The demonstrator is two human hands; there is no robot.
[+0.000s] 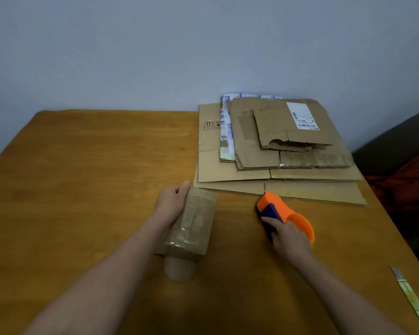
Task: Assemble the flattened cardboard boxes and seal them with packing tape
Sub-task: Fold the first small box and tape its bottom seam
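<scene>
A stack of several flattened cardboard boxes (pixel 276 163) lies at the table's far right; the top one carries a white shipping label (pixel 302 116). My left hand (pixel 171 201) grips a small brown box (pixel 194 221) wrapped in clear tape, held just above the table near its middle. Something pale and rounded (pixel 179 268) shows below that box; I cannot tell what it is. My right hand (pixel 289 238) holds an orange and blue tape dispenser (pixel 281 213) resting on the table, just in front of the stack.
The wooden table (pixel 82 177) stands against a pale wall. A utility knife (pixel 410 294) lies near the table's right edge. A dark seat with red cloth (pixel 406 180) is beyond the right edge.
</scene>
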